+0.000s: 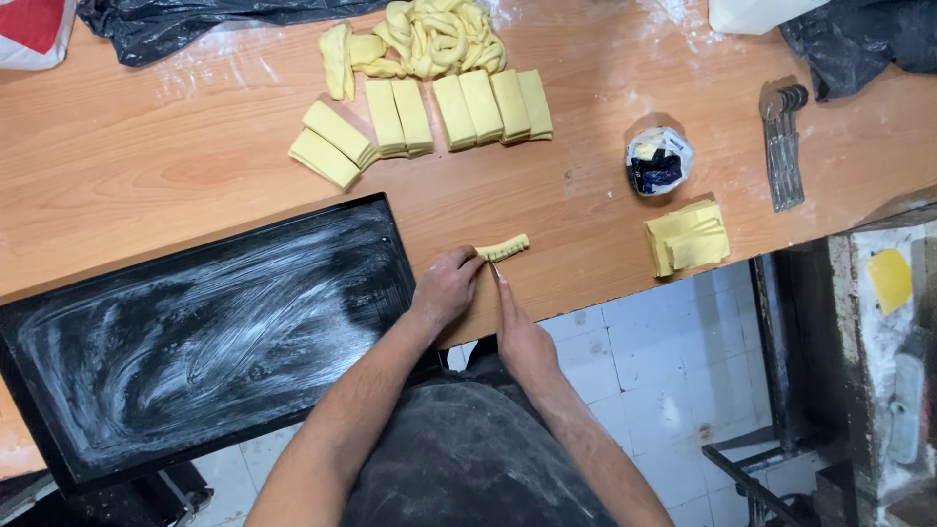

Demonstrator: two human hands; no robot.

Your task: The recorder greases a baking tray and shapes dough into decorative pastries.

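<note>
Head view looks straight down on a wooden table [146, 156] where a person works a small strip of yellow dough [504, 247] near the front edge. Left hand [446, 289] rests its curled fingers on the strip's left end, pinning it to the wood. Right hand [520, 337] is closed around a thin blade [497, 273] whose tip meets the strip's near side, where short cuts already show along the edge. To the left of both hands lies a black baking tray [195, 332], dusted with smeared flour and overhanging the table's front. Further back sit rows of yellow dough blocks [429, 117], and behind them a heap of twisted dough pieces [439, 37]. To the right stand a small round container [659, 161], a stack of folded yellow dough sheets [687, 237] and a bundle of metal tools [784, 146]. Black plastic bags [195, 20] lie at the far edge
</note>
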